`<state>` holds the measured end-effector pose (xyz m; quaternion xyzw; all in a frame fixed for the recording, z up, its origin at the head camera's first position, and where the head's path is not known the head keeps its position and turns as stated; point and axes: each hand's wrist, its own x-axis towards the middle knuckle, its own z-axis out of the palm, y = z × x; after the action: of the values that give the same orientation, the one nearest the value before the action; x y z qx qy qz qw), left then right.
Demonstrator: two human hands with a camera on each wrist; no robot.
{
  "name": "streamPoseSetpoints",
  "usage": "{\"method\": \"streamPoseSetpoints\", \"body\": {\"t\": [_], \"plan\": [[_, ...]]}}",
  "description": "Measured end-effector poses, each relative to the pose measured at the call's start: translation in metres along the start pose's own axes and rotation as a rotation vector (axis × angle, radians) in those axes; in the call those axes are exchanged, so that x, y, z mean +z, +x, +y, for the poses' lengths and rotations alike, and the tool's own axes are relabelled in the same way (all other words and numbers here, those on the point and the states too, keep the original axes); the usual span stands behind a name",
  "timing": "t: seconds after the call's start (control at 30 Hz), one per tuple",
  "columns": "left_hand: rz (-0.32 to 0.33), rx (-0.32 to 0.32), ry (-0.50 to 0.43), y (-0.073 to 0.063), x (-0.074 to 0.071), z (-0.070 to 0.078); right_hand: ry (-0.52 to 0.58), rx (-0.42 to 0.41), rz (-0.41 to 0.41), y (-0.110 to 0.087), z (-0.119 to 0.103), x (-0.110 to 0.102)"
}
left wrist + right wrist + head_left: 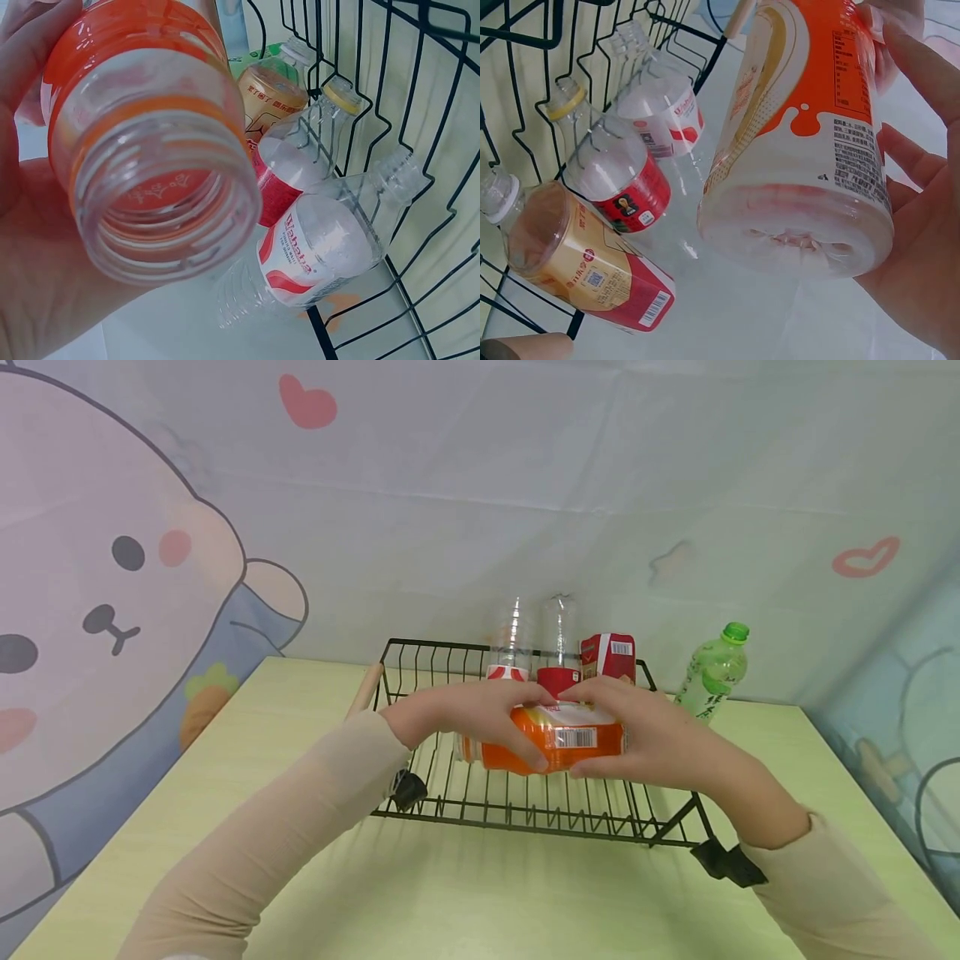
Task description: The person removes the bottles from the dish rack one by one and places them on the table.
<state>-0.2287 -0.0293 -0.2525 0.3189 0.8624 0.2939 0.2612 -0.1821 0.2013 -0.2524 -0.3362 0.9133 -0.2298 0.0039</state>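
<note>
An orange-labelled clear plastic bottle (576, 743) lies sideways between my two hands, over a black wire rack (551, 831). My left hand (480, 714) grips it near the neck, whose wide, threaded mouth shows uncapped in the left wrist view. Around the base end, my right hand (660, 735) holds the bottle with thumb and fingers. Behind it, in the rack, stand a clear bottle with a red-and-white label (322, 240), a clear bottle with a red label and yellow neck ring (645, 195), and a tan-and-red bottle (615, 270).
A green bottle (716, 672) with a green cap stands outside the rack at the right. Wooden handles, one (366, 689) at the left, sit on the rack's ends. The pale table (465, 902) extends in front, and a printed cloth (450, 510) hangs behind.
</note>
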Motion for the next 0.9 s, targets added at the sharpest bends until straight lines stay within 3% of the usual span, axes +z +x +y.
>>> {"method": "streamPoseSetpoints", "body": {"t": [0.33,0.9], "plan": [[-0.009,-0.002,-0.010,0.001,0.002,0.000,-0.136,0.022,-0.001,-0.001,0.002,0.008],[-0.009,-0.010,0.015,0.005,0.005,0.002,-0.203,0.040,-0.009,0.000,-0.001,0.012]]}}
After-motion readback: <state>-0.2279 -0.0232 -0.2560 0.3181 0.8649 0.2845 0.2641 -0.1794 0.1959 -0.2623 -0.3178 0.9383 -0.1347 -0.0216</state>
